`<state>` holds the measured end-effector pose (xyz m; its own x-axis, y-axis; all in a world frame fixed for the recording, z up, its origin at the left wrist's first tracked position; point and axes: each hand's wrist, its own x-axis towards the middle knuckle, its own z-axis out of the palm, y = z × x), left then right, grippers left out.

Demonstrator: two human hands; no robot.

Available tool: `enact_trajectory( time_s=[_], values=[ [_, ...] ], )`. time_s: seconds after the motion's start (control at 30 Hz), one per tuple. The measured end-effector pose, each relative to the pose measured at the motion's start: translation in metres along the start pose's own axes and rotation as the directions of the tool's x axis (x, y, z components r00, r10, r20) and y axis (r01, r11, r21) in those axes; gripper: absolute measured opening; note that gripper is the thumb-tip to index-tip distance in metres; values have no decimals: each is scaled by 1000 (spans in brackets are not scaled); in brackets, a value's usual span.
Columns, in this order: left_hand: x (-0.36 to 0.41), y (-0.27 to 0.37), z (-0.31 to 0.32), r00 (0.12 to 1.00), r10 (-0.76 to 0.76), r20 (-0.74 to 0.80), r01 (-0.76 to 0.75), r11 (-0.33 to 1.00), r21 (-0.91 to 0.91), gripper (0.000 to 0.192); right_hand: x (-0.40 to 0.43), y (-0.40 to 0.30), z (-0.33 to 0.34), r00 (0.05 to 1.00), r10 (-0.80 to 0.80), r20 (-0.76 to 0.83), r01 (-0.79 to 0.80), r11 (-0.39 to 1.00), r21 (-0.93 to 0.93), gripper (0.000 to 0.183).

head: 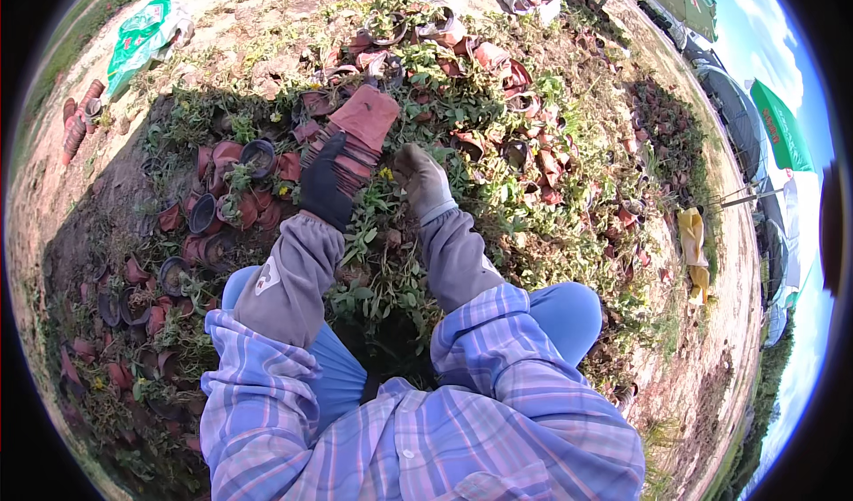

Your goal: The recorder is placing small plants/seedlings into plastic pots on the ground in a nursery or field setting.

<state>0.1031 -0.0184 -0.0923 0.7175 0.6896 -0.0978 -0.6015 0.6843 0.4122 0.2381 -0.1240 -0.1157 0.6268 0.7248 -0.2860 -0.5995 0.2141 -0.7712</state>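
My left hand, in a black glove, grips a stack of nested reddish soft plastic nursery pots. The stack tilts, its flat base towards the upper right. Just right of it is my right hand, in a pale, soiled glove with the fingers curled. Its fingertips are turned down over green leafy plants, so whether anything is between them is hidden. A small yellow flower shows between the two hands.
Loose red pots and black-rimmed pots lie among plants on the left. More crumpled pots lie ahead. Beyond are stacked pots, a green-and-white sack, a white bag, a yellow sack and a green umbrella.
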Motion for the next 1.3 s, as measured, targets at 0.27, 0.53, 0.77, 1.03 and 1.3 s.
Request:
enact_trajectory(
  time_s=[0.27, 0.53, 0.77, 1.03, 1.3],
  values=[
    [-6, 3, 48, 978, -173, 119, 192, 967, -171, 32, 121, -65, -197, 643, -646, -412, 254, 687, -681, 23],
    [-26, 24, 33, 980, -183, -78, 172, 976, -132, 33, 113, -59, -159, 792, -598, -125, -222, -91, -971, 27],
    [-21, 22, 29, 981, -189, -37, 184, 976, -115, 38, 118, -55, -203, 733, -635, -244, 94, 449, -888, 15],
    [-22, 28, 33, 990, -132, -41, 127, 985, -117, 23, 54, -25, -155, 682, -601, -417, 446, 794, -414, 10],
    [-30, 41, 41, 999, -6, 35, 9, 997, -81, 26, -18, -71, -84, 572, -781, -251, 690, 624, -368, 11]
  ],
)
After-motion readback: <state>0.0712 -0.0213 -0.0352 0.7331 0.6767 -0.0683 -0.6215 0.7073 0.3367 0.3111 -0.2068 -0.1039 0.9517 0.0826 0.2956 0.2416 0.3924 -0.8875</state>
